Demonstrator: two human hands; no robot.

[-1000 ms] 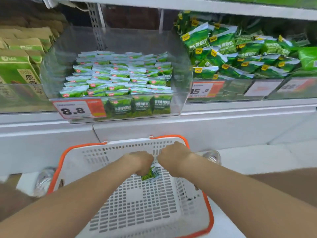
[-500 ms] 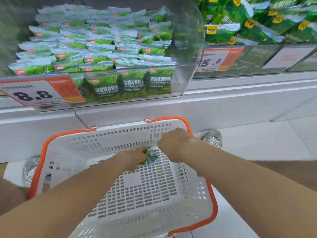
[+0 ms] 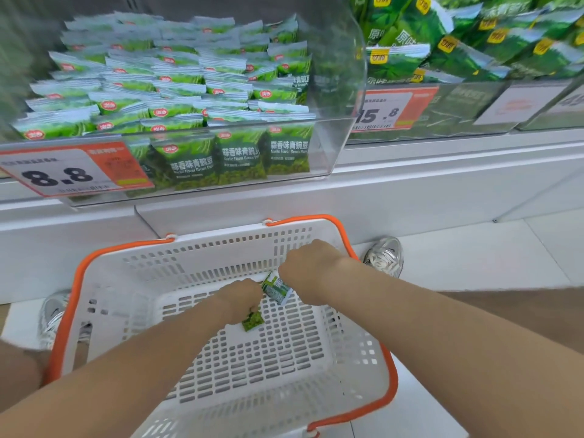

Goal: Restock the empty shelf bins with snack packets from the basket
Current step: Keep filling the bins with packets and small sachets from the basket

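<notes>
Inside basket (image 3: 202,248), left hand (image 3: 240,300) grips green packet (image 3: 252,321); right hand (image 3: 311,270), at its 2 o'clock, pinches second packet (image 3: 275,287).

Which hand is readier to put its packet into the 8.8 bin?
Probably the right hand: it grips its packet nearer the bin, below the emptier right end. The left hand grips another packet farther back in the basket.

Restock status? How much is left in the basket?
Done: the 8.8 bin is packed with garlic green pea packets. In hand: left hand grips a green packet, right hand pinches a second packet, both inside the white basket. Left: no other packets show in the basket, so these two look like the last to shelve.
</notes>
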